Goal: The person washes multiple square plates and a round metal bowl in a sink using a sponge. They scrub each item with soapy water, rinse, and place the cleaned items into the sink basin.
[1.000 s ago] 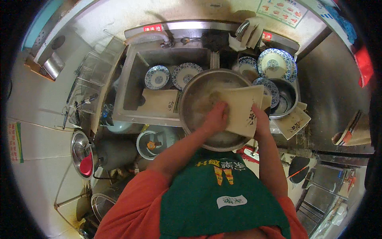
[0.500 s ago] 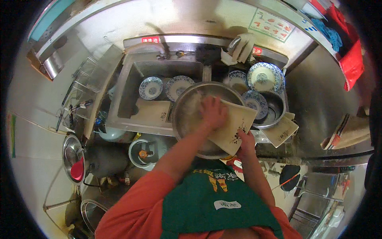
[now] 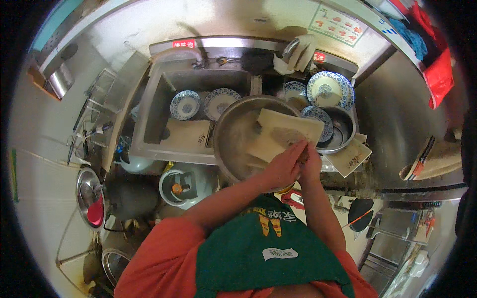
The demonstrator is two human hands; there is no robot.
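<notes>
plate (image 3: 279,131) tilts over the basin (image 3: 227,144), likely kept above it so drips fall inside. the right hand (image 3: 311,162) grips its near right edge; the left hand (image 3: 282,167) crowds against that corner, though i cannot tell whether it grips. right of the basin, a pot (image 3: 346,132) holds a leaning saucer (image 3: 318,120), perhaps to save space.

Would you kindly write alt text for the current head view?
A person's right hand holds a cream rectangular plate over a wide round metal basin, the left hand beside it. To the left, two blue-patterned white round plates lie in a grey metal sink.
</notes>
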